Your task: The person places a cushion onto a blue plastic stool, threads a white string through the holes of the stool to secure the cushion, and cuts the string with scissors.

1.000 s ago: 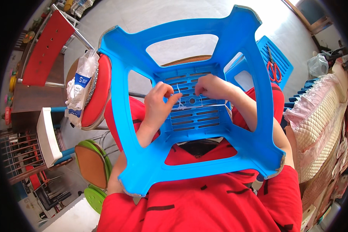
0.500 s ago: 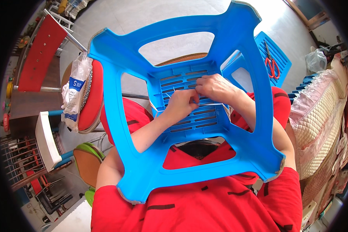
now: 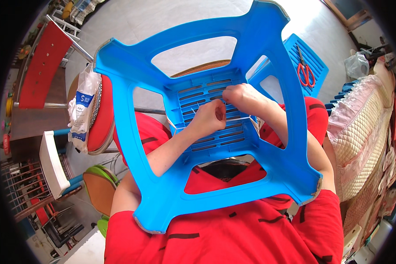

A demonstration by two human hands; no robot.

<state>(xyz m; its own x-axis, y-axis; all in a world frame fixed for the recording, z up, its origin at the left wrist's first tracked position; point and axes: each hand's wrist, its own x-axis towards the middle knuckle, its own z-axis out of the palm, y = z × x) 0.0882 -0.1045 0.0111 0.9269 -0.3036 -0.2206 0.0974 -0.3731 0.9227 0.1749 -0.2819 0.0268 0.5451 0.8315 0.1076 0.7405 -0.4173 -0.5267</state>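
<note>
In the head view, a pale floor [image 3: 132, 22] spreads across the far side; at left stands a red chair [image 3: 45, 66] with metal tubing, a clear plastic packet [image 3: 81, 112] lying on its seat; a white-topped stool [image 3: 53, 163] stands nearer on that side; at right is a quilted cover [image 3: 361, 132] with a pink frilled edge; at far right a second blue stool [image 3: 319, 68] bears red-handled scissors [image 3: 306, 75].

In the middle, before the person's red shirt [image 3: 242, 237], a blue plastic stool [image 3: 198, 155] is upturned between the knees, its legs towards the viewer and the slotted underside of its seat exposed; a thin white string [image 3: 239, 119] crosses that underside, reaching the right wall; more of it shows by the left wall.

The left hand [image 3: 209, 118] is inside the stool, fingers curled and thumb drawn in to them, apparently pinching the string; the right hand [image 3: 244, 96] is just beyond and to the right, fingers bent downward, their tips hidden, so I cannot tell whether they hold anything.

The step in hand looks to be working the string between both hands; the next move seems to call for a fine fingertip grip and even tension, with the stool steady between the knees.
</note>
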